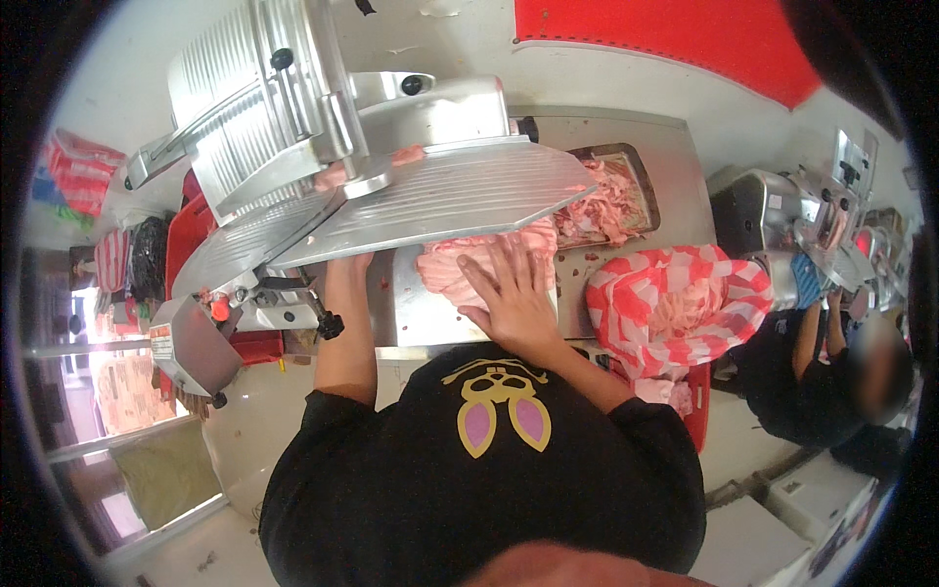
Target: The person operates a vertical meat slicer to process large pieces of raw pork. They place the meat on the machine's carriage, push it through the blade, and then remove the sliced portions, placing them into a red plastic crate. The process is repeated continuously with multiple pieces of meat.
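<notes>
A big steel meat slicer (323, 147) fills the upper left. Its ribbed carriage plate (440, 201) slopes over the steel counter (646, 147). My right hand (514, 289) lies flat, fingers spread, on a pile of thin pink meat slices (460, 259) just under the plate's lower edge. My left forearm (347, 323) reaches up beneath the slicer; the left hand itself is hidden behind the plate. More pink meat (406, 157) sits on the slicer near the blade.
A steel tray (611, 196) of sliced meat sits at the back right. A red-and-white striped bag (675, 303) holding meat hangs open beside me. At the right another person (831, 377) works at a second slicer (773, 210). A red crate (191, 235) stands left.
</notes>
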`<state>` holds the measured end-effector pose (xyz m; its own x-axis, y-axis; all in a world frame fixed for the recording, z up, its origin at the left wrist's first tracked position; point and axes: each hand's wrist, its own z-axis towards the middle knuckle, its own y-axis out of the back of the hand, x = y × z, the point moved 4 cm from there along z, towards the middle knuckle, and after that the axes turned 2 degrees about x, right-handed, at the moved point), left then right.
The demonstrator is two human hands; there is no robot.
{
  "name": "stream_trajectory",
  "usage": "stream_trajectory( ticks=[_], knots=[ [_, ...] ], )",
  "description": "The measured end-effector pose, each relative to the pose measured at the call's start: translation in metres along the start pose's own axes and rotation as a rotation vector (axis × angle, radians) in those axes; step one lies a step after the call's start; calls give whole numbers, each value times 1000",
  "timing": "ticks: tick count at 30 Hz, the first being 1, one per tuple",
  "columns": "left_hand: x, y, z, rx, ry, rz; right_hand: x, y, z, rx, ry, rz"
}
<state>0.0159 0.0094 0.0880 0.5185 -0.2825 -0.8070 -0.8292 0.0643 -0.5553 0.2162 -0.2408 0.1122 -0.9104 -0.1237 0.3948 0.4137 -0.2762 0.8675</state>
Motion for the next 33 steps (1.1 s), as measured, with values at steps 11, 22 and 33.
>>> stream_trajectory(
  ticks=[11,22,33],
  knots=[
    [32,4,-13,35,-73,10,-1,-12,2,25,-116,-46],
    [11,-16,-12,77,-77,-169,0,-2,4,13,-87,-2],
    [13,-15,7,218,-116,-206,1,1,4,-3,-107,22]
  ],
)
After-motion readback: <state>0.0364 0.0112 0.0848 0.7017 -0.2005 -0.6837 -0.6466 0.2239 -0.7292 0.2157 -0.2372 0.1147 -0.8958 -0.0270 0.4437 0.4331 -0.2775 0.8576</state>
